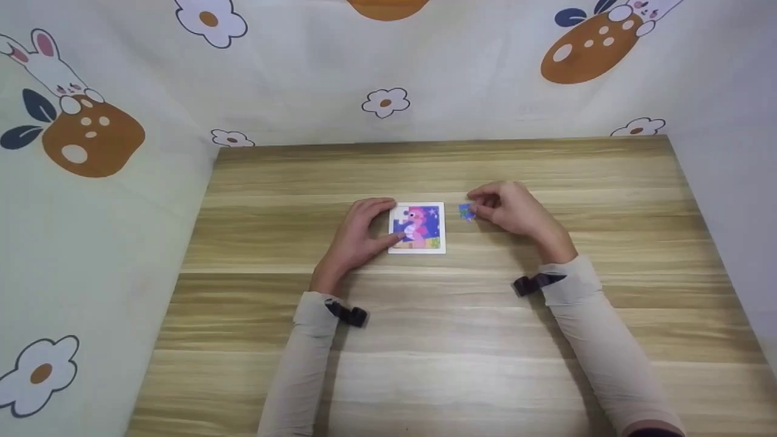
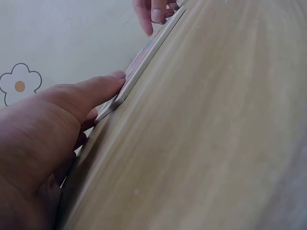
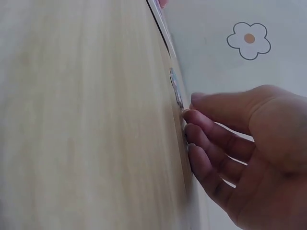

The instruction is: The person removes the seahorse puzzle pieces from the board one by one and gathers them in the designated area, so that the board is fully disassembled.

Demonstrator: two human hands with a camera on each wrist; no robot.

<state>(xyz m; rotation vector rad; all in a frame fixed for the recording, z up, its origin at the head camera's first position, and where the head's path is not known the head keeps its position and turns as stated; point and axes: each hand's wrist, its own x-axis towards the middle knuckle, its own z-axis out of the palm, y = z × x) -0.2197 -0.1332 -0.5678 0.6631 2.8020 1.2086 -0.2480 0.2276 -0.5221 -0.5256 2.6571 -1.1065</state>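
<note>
A small square jigsaw puzzle board (image 1: 443,228) with a white rim lies flat on the table. Its picture has a pink cartoon animal on dark blue, and a pale gap shows at its upper left. My left hand (image 1: 359,233) holds the board by its left side, thumb on the picture and fingers at the far left corner. Just right of the board, my right hand (image 1: 513,209) pinches a small blue and green puzzle piece (image 1: 465,211) by its right edge. In the right wrist view the piece (image 3: 175,87) extends past the thumb and index fingertips, low over the tabletop.
The wood-grain table (image 1: 437,340) spreads around both hands. A pale curtain (image 1: 303,79) printed with flowers and rabbits rises along its back and left edges, and a plain pale side (image 1: 728,152) bounds the right. Black straps with small devices sit on both wrists.
</note>
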